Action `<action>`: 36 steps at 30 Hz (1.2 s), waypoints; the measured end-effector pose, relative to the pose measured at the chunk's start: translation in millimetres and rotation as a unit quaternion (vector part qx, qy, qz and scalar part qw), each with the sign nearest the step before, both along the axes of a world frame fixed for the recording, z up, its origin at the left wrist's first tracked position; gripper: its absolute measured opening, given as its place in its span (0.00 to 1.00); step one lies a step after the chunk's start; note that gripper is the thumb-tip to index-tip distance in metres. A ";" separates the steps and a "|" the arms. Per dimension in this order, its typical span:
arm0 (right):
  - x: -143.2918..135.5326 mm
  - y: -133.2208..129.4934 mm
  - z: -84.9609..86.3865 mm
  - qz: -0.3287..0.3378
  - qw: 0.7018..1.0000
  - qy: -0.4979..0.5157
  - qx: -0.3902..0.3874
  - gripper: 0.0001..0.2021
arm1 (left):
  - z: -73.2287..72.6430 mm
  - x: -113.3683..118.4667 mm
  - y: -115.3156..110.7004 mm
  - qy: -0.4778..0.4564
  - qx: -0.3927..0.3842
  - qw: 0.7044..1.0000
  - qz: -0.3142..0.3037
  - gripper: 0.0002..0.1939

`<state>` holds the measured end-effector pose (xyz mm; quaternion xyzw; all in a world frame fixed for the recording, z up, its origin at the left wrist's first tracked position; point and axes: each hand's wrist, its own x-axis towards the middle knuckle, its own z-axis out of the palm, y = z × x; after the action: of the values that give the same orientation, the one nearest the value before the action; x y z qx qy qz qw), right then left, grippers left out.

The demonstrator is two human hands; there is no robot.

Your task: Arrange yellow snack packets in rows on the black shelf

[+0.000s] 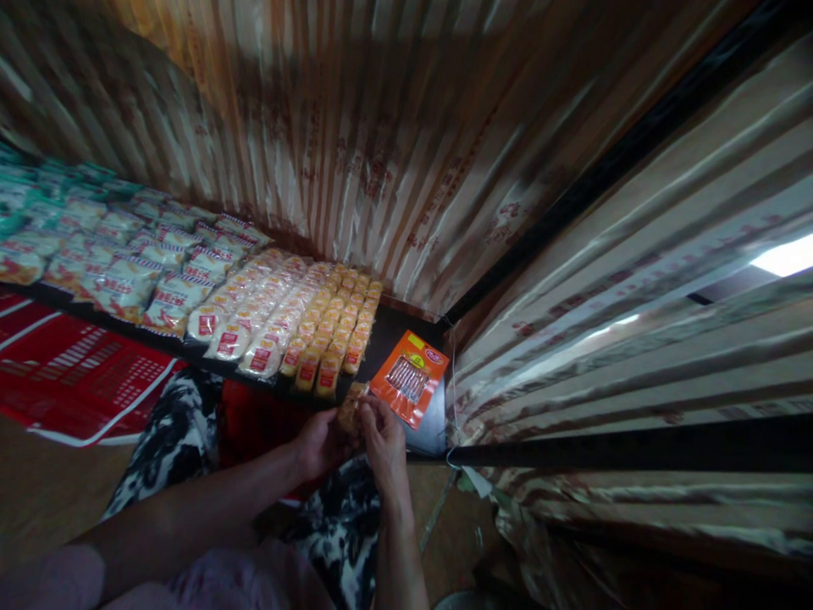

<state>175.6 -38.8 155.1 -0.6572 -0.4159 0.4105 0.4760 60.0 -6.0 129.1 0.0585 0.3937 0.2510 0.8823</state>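
Note:
Both my hands meet at the shelf's front edge around a small brown packaged snack (351, 410). My left hand (319, 442) holds it from the left, its fingers partly hidden behind it. Pinched fingers of my right hand (382, 428) grip its right side. Just beyond my right hand, an orange packet (412, 379) with a clear window lies on the dark shelf (389, 332). Rows of yellow wrapped snacks (329, 363) stand to the left, beside rows of round white wrapped ones (229, 339).
White bags (176, 292) and green bags (38, 191) fill the shelf's left part. Patterned plastic sheeting (356, 152) hangs behind, with more on the right along a dark frame bar (610, 451). A red bag (82, 373) lies below the shelf at left.

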 end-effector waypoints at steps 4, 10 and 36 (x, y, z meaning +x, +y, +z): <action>2.0 -0.9 6.5 -0.007 0.999 -0.046 -0.001 0.18 | 8.6 1.8 1.1 0.031 -0.004 0.999 0.021 0.12; 5.5 -2.1 8.9 -0.008 0.999 -0.050 0.006 0.18 | 18.2 2.6 5.2 0.103 0.036 0.994 0.009 0.12; -7.6 0.5 -14.2 0.030 0.996 -0.086 0.012 0.20 | -5.9 -3.5 2.4 0.363 0.438 0.821 0.041 0.13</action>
<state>168.0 -38.3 140.9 -0.6717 -0.4795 0.3613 0.4340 56.5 -3.6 123.2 0.5094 0.5365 0.3936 0.5457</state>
